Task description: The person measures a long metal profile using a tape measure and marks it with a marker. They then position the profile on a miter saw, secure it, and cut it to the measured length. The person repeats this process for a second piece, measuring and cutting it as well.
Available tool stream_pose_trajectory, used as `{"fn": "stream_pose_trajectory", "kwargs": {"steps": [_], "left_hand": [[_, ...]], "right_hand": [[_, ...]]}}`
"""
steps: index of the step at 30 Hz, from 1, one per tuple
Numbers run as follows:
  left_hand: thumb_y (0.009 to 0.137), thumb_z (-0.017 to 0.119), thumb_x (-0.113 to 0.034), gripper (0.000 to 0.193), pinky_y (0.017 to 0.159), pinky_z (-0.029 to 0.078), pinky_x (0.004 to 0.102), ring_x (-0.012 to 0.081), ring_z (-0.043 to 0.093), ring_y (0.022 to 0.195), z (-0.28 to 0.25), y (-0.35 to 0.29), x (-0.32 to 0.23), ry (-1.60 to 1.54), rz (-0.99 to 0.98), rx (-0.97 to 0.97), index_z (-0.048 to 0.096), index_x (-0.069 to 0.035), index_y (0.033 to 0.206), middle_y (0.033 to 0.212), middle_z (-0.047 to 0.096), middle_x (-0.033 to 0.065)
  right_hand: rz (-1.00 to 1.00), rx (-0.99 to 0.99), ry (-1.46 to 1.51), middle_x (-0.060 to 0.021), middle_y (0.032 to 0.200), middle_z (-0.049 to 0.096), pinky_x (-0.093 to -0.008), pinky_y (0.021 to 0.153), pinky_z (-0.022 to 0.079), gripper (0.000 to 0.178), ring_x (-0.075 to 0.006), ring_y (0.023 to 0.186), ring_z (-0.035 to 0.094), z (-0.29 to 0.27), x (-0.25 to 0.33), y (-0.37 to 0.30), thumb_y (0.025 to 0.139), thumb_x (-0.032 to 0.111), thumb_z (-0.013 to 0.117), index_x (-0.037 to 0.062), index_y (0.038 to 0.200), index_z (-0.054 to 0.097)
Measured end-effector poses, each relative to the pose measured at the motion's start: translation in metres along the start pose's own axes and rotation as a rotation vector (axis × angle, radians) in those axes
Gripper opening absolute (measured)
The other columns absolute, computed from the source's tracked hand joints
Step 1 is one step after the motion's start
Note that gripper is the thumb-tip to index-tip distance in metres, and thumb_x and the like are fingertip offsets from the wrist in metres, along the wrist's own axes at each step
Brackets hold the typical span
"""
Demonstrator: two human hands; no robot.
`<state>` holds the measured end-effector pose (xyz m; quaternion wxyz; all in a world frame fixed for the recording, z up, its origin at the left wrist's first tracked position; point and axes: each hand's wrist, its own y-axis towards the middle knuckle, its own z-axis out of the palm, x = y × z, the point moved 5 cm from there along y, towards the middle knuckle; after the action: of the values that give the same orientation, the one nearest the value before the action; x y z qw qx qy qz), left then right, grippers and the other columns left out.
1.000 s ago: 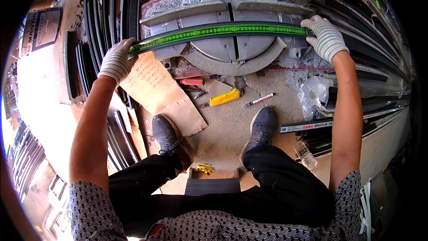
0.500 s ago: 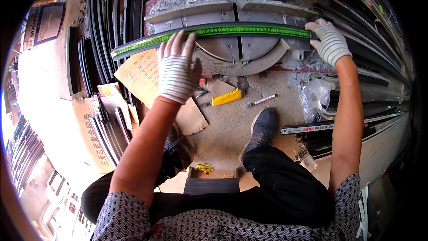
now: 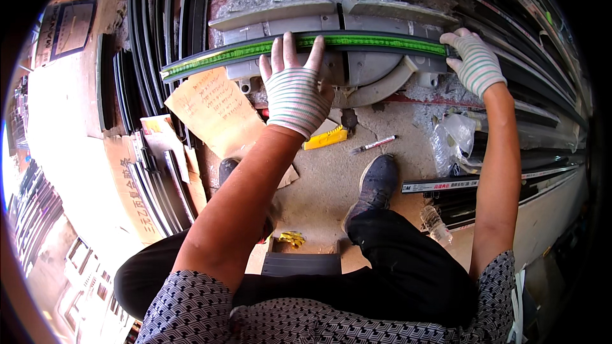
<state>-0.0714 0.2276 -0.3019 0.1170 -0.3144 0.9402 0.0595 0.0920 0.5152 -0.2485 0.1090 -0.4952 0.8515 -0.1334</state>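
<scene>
A green measuring tape [image 3: 376,41] lies stretched along a dark metal profile [image 3: 255,42] that crosses the grey table of a miter saw [image 3: 382,76]. My right hand [image 3: 475,64], in a striped knit glove, is closed at the tape's right end, thumb and fingers on either side of it. My left hand [image 3: 296,92], gloved alike, lies over the middle of the tape with its fingers spread and fingertips on it. The profile's left end sticks out past the saw, over a piece of cardboard with handwriting [image 3: 213,111].
A yellow utility knife [image 3: 326,138] and a marker pen [image 3: 374,144] lie on the floor before the saw. Long dark profiles [image 3: 143,44] are stacked at the left, with more at the right [image 3: 529,67]. Crumpled clear plastic [image 3: 454,140] lies beside my right forearm. Metal shavings surround the saw.
My left hand has slid to the right along the tape, toward the saw's middle, fingers still spread. My right hand stays at the tape's right end.
</scene>
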Motion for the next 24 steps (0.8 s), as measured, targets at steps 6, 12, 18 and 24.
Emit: {"fn": "stream_pose_trajectory", "kwargs": {"steps": [6, 12, 18, 24], "left_hand": [[0.080, 0.071, -0.033, 0.082, 0.119, 0.020, 0.0665, 0.0521, 0.028, 0.146, 0.002, 0.002, -0.009, 0.009, -0.060, 0.016, 0.042, -0.023, 0.156, 0.156, 0.032, 0.0341], [0.079, 0.072, -0.035, 0.084, 0.118, 0.022, 0.0662, 0.0530, 0.029, 0.146, 0.002, 0.002, -0.011, -0.018, -0.075, 0.010, 0.042, -0.023, 0.156, 0.156, 0.031, 0.0348], [0.078, 0.072, -0.034, 0.082, 0.116, 0.027, 0.0654, 0.0541, 0.031, 0.143, 0.001, 0.003, -0.015, -0.008, -0.057, -0.020, 0.045, -0.022, 0.154, 0.155, 0.032, 0.0358], [0.077, 0.070, -0.033, 0.082, 0.116, 0.030, 0.0620, 0.0564, 0.032, 0.142, 0.000, 0.004, -0.017, 0.014, -0.040, -0.011, 0.044, -0.021, 0.154, 0.153, 0.033, 0.0386]], "right_hand": [[-0.022, -0.008, 0.017, -0.0097, 0.127, 0.062, -0.0458, 0.105, 0.049, 0.043, -0.0345, 0.124, 0.058, 0.000, 0.002, 0.000, 0.085, 0.011, 0.077, 0.0163, 0.126, 0.065], [-0.036, -0.031, 0.023, -0.0096, 0.126, 0.063, -0.0450, 0.104, 0.050, 0.043, -0.0348, 0.124, 0.058, 0.002, 0.002, 0.001, 0.084, 0.011, 0.077, 0.0158, 0.124, 0.064], [0.028, -0.057, 0.049, -0.0144, 0.128, 0.062, -0.0446, 0.105, 0.049, 0.044, -0.0368, 0.124, 0.058, 0.005, -0.004, 0.004, 0.087, 0.022, 0.075, 0.0152, 0.128, 0.062], [0.066, -0.191, 0.224, -0.0227, 0.128, 0.063, -0.0459, 0.106, 0.047, 0.048, -0.0401, 0.122, 0.059, 0.020, -0.022, 0.008, 0.091, 0.044, 0.069, 0.0106, 0.125, 0.062]]}}
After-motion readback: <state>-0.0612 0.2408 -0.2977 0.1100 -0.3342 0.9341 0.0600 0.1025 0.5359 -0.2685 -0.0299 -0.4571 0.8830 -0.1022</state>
